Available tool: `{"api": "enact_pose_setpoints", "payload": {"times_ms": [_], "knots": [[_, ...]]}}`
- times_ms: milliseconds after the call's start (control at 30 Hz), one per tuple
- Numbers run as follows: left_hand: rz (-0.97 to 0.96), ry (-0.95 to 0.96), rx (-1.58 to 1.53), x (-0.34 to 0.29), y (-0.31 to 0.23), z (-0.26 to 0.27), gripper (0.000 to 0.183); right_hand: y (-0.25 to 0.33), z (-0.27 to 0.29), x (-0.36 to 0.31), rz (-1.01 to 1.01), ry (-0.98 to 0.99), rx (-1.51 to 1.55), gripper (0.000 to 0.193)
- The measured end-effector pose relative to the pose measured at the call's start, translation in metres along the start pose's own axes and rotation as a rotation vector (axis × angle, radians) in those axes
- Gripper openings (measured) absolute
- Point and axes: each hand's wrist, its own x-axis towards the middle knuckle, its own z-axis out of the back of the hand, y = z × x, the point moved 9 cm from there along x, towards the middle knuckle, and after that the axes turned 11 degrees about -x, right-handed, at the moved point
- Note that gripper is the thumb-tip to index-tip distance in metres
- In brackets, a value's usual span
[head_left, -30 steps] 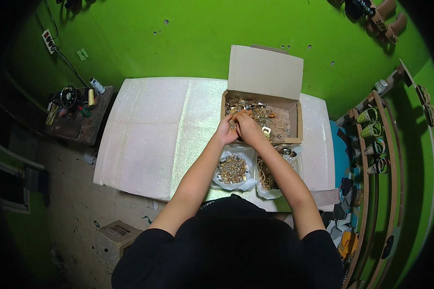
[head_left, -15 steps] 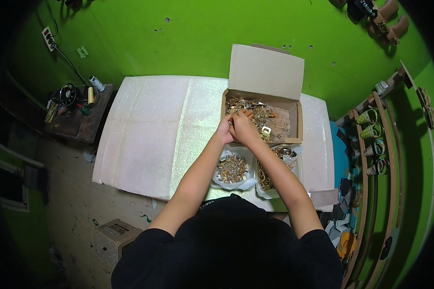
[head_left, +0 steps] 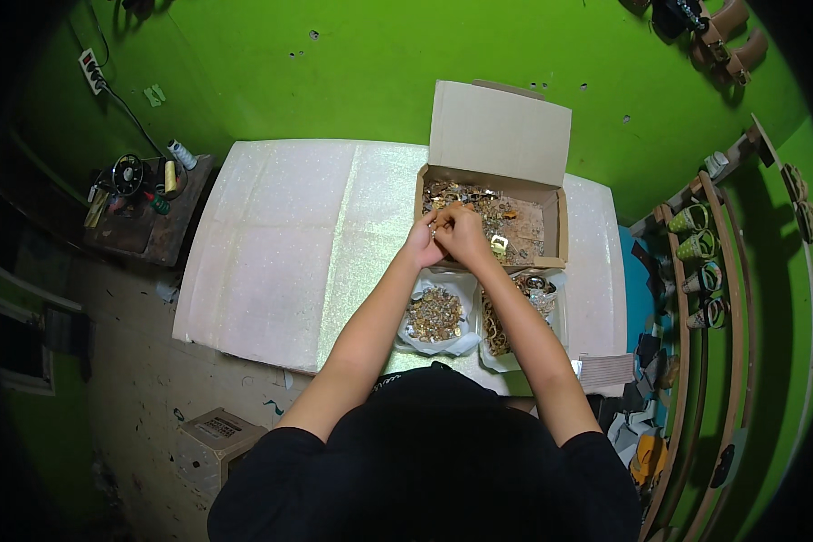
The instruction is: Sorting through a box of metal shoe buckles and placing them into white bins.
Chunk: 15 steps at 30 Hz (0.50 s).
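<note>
An open cardboard box (head_left: 558,237) holds a spread of small gold and silver metal pieces (head_left: 461,191), thickest toward its left side. Over its near left part, my two hands meet. My left hand (head_left: 422,246) is cupped with its palm turned inward, and small shiny bits show at its fingers. Against it, my right hand (head_left: 463,235) has its fingers curled into a pinch. What the fingertips hold is too small to name. A larger pale gold buckle (head_left: 499,244) lies in the box just right of my right hand.
Nearer me stand a white plastic-lined container (head_left: 465,341) of small metal bits and another container (head_left: 562,312) with gold rings and bagged pieces. The box's lid (head_left: 499,126) stands raised at the back. A glittery white sheet (head_left: 271,244) covers the table. Sandals (head_left: 696,246) hang on a rack at right.
My right hand has drawn its outstretched fingers back into a pinch near my left hand. The left has barely shifted, and small shiny bits now show at its fingers.
</note>
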Motion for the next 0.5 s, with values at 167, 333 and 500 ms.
{"api": "enact_pose_setpoints", "payload": {"times_ms": [167, 333, 500], "knots": [[0.121, 0.346, -0.163, -0.002, -0.003, -0.008, 0.044, -0.041, -0.015, -0.013, -0.432, 0.104, 0.511, 0.011], [0.017, 0.144, -0.058, -0.002, 0.004, -0.022, 0.045, -0.048, -0.041, -0.052, -0.798, 0.284, 1.473, 0.01], [0.029, 0.153, -0.156, -0.004, -0.003, -0.016, 0.044, -0.032, -0.041, -0.09, -0.817, 0.433, 1.358, 0.01]]}}
